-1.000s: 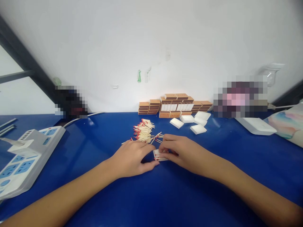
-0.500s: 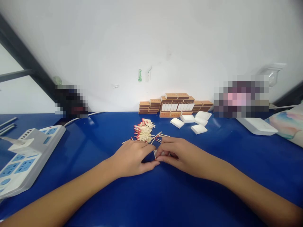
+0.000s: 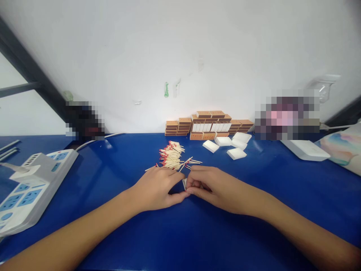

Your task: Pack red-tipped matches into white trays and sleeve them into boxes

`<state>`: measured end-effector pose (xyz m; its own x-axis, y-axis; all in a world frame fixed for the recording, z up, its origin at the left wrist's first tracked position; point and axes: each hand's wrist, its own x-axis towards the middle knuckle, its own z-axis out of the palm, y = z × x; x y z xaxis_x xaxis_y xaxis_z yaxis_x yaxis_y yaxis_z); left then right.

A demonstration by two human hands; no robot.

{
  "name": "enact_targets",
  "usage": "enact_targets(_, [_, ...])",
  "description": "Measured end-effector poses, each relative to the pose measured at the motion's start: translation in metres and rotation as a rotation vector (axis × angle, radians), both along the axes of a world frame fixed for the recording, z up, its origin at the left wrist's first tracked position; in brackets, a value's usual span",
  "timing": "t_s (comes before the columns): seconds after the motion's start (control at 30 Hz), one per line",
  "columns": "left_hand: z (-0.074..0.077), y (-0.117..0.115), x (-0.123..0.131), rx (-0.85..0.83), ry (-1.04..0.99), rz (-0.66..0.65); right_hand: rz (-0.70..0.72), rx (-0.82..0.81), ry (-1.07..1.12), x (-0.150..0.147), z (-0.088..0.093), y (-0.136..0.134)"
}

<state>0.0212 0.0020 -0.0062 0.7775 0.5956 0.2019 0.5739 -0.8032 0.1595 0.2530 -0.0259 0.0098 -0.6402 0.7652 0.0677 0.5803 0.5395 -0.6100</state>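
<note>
Currently both hands meet on the bench [image 3: 197,233]: right hand [image 3: 217,186] pinches a small white tray [image 3: 184,184], left hand [image 3: 153,188] curled, fingertips touching it, matches [image 3: 171,156] just behind

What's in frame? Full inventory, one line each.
table: one, blue, fills the lower frame.
matches: loose pile, pale sticks with red heads, mid table just beyond the hands.
tray: one, white, between the two hands, mostly hidden.
matchboxes: stacked, brown with white ends, against the wall.
white trays: about five, loose, in front of the stack.
power strip: one, grey with blue sockets, far left.
cable: one, white, behind the strip.
white box: one, flat, right rear.
left hand: flat on the table, fingertips at the tray.
right hand: fingers curled on the tray.
</note>
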Motion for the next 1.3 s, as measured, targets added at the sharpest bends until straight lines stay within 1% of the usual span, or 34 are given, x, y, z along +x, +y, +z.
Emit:
enact_targets(0.1, [0.0,0.0,0.0,-0.011,0.004,0.006,-0.004,0.006,-0.031,0.0,0.003,-0.002])
enact_targets(0.27, [0.0,0.001,-0.001,-0.036,-0.001,-0.004,-0.09,0.057,-0.05,0.002,0.009,-0.001])
enact_targets(0.43, [-0.001,0.001,-0.002,-0.023,0.0,-0.015,-0.054,0.064,-0.082,0.008,0.011,0.003])
enact_targets(0.6, [0.0,0.001,-0.002,-0.007,-0.009,-0.016,-0.124,0.065,-0.162,0.019,0.016,0.007])
enact_targets(0.73, [-0.001,0.001,-0.003,-0.001,0.001,-0.007,-0.091,0.021,-0.179,0.023,0.017,0.008])
enact_targets(0.93, [-0.001,0.001,-0.001,-0.018,-0.002,-0.018,-0.045,0.041,-0.144,0.014,0.014,0.005])
enact_targets(1.0, [0.001,0.0,-0.001,-0.022,-0.02,-0.019,-0.085,0.048,-0.117,0.012,0.013,0.006])
enact_targets(1.1, [0.004,-0.002,-0.001,-0.013,-0.066,-0.005,-0.231,0.133,-0.096,0.014,0.01,0.013])
enact_targets(1.2, [0.004,-0.003,-0.001,-0.021,-0.065,-0.004,-0.367,0.231,-0.119,0.02,0.0,0.023])
enact_targets(1.3, [0.002,-0.004,0.001,-0.054,-0.034,-0.052,-0.408,0.279,-0.131,0.022,-0.012,0.03])
